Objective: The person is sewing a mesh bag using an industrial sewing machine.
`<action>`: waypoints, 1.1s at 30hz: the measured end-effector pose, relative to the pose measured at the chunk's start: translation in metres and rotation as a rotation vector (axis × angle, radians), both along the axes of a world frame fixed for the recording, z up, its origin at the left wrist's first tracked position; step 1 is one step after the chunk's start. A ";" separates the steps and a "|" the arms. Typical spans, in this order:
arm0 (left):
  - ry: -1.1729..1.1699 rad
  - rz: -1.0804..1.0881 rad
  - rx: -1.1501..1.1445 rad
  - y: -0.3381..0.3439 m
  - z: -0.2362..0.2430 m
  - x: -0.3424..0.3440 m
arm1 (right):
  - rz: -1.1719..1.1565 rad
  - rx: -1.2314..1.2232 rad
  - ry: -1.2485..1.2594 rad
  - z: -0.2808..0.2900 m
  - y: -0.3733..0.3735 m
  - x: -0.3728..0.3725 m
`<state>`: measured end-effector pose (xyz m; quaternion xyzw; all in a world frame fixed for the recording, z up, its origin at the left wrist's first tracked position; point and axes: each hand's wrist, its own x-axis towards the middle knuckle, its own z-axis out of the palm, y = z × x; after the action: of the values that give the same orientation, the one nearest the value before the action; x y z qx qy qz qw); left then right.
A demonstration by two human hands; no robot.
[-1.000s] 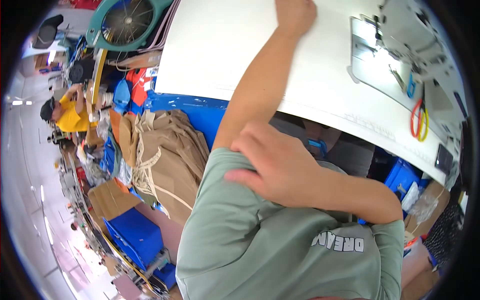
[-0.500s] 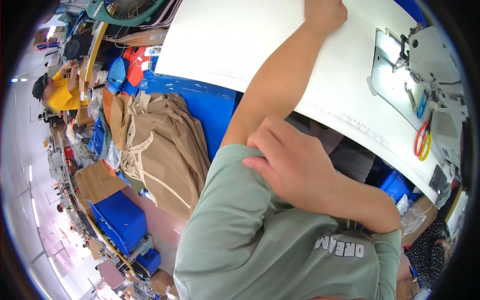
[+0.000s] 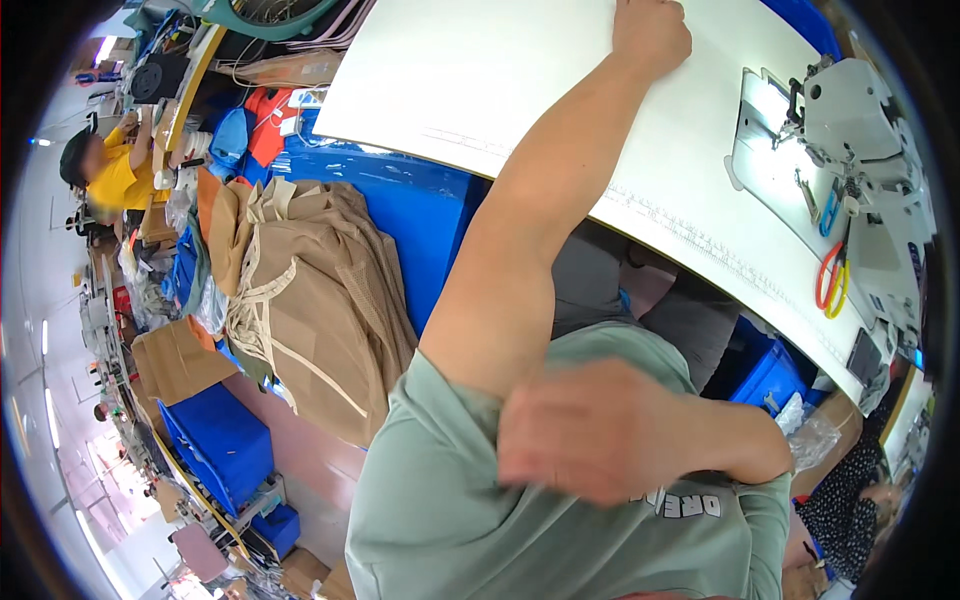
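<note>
My left arm stretches across the white table, its sleeve bunched near the shoulder. My left hand rests on the tabletop near the upper edge of the view, fingers curled into a loose fist with nothing visible in it. Across my chest comes my right forearm, and my right hand, blurred by motion, is closed at the edge of the pale green left sleeve. Its fingertips are smeared, but cloth gathers beside them.
The white table carries a sewing machine at the right, with red-and-yellow-handled scissors and a dark phone nearby. Brown garments are heaped at the left by a blue bin. A person in yellow works farther off.
My right hand has moved down toward my shoulder, and the left sleeve has slid up with it, baring more upper arm. My left hand stays on the table.
</note>
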<state>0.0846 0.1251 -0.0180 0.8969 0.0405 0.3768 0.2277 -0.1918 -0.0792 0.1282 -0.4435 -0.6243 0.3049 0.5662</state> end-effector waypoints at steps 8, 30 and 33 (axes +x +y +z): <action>0.270 0.085 0.214 0.002 -0.018 0.015 | -0.387 -0.003 -0.474 -0.002 0.029 -0.004; 0.199 -0.319 -0.316 0.016 0.024 -0.133 | -1.138 -0.518 -0.072 -0.096 -0.074 0.135; -0.113 0.062 -0.207 0.035 0.018 -0.283 | -1.163 -0.627 -0.177 -0.120 -0.090 0.151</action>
<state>-0.1983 0.1602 -0.0005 0.8443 0.0941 0.4273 0.3094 -0.0410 -0.1692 0.0082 -0.8750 -0.2095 0.0792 0.4292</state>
